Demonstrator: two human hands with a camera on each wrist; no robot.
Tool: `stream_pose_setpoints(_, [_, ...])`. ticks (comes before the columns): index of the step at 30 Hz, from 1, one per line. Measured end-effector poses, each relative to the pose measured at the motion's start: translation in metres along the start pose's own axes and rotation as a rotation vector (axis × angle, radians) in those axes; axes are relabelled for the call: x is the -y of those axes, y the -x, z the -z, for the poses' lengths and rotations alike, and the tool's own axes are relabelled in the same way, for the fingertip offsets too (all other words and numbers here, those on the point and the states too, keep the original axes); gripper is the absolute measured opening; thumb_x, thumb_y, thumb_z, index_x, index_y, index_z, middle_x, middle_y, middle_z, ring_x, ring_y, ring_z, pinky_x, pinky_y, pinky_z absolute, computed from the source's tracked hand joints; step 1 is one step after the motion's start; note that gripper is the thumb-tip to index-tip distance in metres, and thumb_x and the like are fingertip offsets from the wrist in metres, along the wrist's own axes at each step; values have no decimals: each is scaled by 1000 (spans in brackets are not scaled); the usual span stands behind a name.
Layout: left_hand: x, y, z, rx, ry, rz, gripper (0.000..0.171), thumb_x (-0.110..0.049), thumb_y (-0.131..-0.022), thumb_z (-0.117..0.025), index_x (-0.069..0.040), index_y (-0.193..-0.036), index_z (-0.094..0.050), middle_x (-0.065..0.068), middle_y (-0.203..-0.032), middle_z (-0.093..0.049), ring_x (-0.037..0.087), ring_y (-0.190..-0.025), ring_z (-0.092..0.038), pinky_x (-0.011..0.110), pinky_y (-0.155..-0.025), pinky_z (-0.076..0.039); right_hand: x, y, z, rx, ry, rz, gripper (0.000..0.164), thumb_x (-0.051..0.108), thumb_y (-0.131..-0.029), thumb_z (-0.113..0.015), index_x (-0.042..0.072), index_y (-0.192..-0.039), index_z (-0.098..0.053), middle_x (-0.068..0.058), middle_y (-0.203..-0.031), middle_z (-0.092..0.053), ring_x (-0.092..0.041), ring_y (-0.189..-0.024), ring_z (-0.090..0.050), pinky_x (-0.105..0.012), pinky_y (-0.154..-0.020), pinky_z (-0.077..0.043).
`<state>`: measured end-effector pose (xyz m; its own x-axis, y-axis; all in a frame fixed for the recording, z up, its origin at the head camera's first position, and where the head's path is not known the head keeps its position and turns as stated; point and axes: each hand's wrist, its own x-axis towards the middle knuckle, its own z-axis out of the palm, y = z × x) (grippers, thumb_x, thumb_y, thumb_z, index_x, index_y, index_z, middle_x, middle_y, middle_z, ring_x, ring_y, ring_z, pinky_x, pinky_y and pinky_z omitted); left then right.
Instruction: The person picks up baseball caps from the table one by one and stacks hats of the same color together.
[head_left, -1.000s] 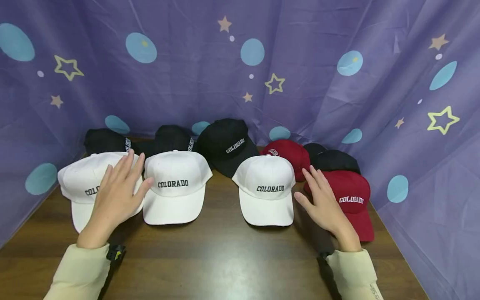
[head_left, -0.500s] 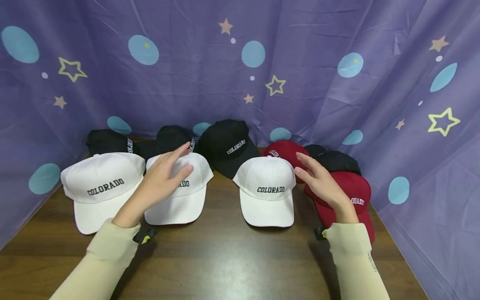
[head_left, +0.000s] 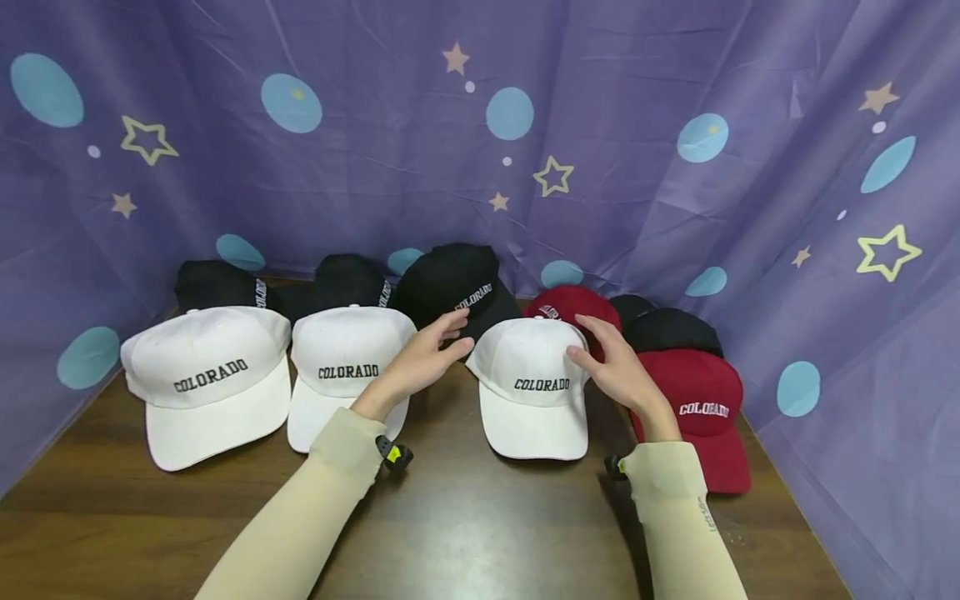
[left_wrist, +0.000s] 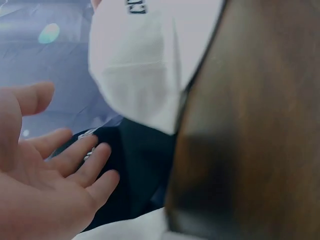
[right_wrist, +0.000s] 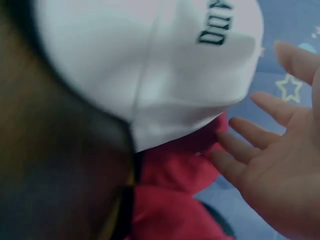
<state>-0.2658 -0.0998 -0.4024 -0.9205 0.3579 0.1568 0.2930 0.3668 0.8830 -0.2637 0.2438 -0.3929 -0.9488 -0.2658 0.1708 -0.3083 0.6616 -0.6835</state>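
Note:
A white cap (head_left: 534, 421) with COLORADO lettering sits on the table between my two hands. My left hand (head_left: 422, 354) hovers to its left, palm toward the cap, fingers relaxed and holding nothing. On the other side, my right hand (head_left: 617, 367) hangs by the cap's right edge, its fingertips overlapping the crown in the head view. The right wrist view shows a gap between those fingers (right_wrist: 245, 147) and the white cap (right_wrist: 190, 75). A second white cap (head_left: 341, 342) lies partly behind my left forearm, and a third white cap (head_left: 206, 358) is farther left.
Black caps (head_left: 450, 283) stand along the back beside the purple curtain (head_left: 375, 150). One red cap (head_left: 573, 302) sits behind the white cap, and another red cap (head_left: 697, 400) is at the right, with a black cap (head_left: 671, 331) behind it. All rest on a brown wooden table (head_left: 465, 533).
My left hand has swept right, from the leftmost white cap past the middle one. My right hand has shifted slightly left toward the right-hand white cap. The caps stay in place.

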Motion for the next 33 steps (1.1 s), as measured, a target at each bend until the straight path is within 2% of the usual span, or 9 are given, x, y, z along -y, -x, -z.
stream_pose_setpoints(7, [12,0,-17,-8,0,80,63,-31,-110,-58,-13,-166,-36,17,-166,-41,34,-155,-37,56,-125,-31,-9,-1,-6,3,23,14,70,37,-104,-67,8,-162,-40,-16,-168,-35,-36,-155,-31,-62,-125,-26])
stream_pose_setpoints(16, [16,-2,-25,67,22,75,65,-34,-111,-57,-15,-168,-32,13,-168,-39,30,-157,-34,53,-126,-30,-9,0,-9,31,43,0,71,39,-105,-66,8,-163,-39,-19,-161,-43,-38,-151,-37,-63,-124,-28])
stream_pose_setpoints(21, [13,0,-27,75,-7,78,65,-33,-111,-58,-13,-167,-32,12,-166,-44,30,-156,-37,52,-125,-32,-9,2,-7,37,40,5,72,37,-103,-70,8,-162,-42,-19,-158,-46,-37,-146,-41,-61,-122,-34])
stream_pose_setpoints(26, [8,0,-23,63,-65,71,64,-31,-110,-58,-8,-165,-36,17,-160,-51,35,-151,-44,54,-121,-38,-3,3,-5,46,44,34,73,36,-99,-75,8,-159,-46,-17,-154,-50,-35,-140,-45,-59,-116,-42])
stream_pose_setpoints(30, [1,1,-13,65,-85,42,61,-30,-110,-58,-5,-163,-39,20,-157,-52,37,-147,-48,55,-118,-41,3,2,-8,56,13,63,73,31,-96,-80,5,-157,-49,-17,-149,-53,-36,-134,-51,-58,-110,-49])
stream_pose_setpoints(33, [-5,4,-4,90,-76,24,60,-29,-110,-59,-5,-162,-41,20,-159,-50,37,-146,-49,55,-117,-42,6,1,-13,78,-35,81,71,25,-95,-82,3,-155,-51,-19,-145,-54,-37,-130,-55,-57,-108,-51])
